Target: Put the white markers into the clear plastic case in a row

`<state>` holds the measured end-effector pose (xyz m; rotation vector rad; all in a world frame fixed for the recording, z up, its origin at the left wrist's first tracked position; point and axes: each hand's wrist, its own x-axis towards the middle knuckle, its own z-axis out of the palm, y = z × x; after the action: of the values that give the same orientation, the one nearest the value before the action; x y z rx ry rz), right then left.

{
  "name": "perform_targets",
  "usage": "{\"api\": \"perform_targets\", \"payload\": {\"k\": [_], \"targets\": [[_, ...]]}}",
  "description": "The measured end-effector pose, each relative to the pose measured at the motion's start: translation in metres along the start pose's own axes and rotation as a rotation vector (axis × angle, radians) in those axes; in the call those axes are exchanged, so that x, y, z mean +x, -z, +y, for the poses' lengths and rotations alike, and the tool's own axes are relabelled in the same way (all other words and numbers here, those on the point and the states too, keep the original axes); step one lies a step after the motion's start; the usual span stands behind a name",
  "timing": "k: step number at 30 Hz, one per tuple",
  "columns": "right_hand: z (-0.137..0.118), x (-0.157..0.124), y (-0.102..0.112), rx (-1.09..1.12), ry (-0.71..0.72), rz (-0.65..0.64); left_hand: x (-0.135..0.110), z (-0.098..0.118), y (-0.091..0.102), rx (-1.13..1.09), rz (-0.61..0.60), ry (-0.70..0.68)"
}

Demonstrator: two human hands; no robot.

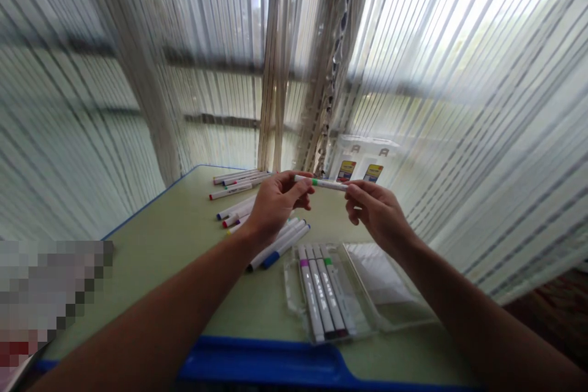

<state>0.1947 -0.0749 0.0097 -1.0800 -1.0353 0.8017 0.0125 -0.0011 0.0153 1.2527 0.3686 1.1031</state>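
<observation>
Sheer curtains [215,18] behind green desk [160,257] | green-banded marker [328,184]: raised over desk, beyond open clear plastic case [358,297] | pinched near banded end by left hand [276,201], at opposite end by right hand [379,208] | pinch lightly, barrel straight, both ends steady

Both forearms [184,294] are bare, tapering to slim wrists [252,234], the left hand [278,199] and right hand [379,205] likewise bare

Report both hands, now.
Left hand: closed, holding the white marker near its green band.
Right hand: closed, holding the same marker's other end.
</observation>
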Motion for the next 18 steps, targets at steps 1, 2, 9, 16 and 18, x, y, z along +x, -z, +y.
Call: {"api": "perform_targets", "payload": {"k": [1, 2, 9, 16, 18], "targets": [[-0.001, 0.001, 0.001, 0.031, -0.009, 0.019, 0.000, 0.000, 0.001, 0.001, -0.012, 0.001], [-0.002, 0.002, 0.001, 0.058, -0.015, 0.034, 0.001, 0.000, 0.002, -0.002, -0.028, 0.003], [-0.005, 0.004, 0.005, 0.157, -0.003, 0.089, 0.003, -0.001, 0.008, -0.050, -0.172, -0.012], [-0.005, 0.005, 0.006, 0.191, 0.011, 0.080, 0.002, 0.003, 0.014, -0.095, -0.299, 0.067], [-0.004, 0.005, 0.007, 0.195, 0.020, 0.072, 0.001, 0.004, 0.015, -0.118, -0.335, 0.104]]}}
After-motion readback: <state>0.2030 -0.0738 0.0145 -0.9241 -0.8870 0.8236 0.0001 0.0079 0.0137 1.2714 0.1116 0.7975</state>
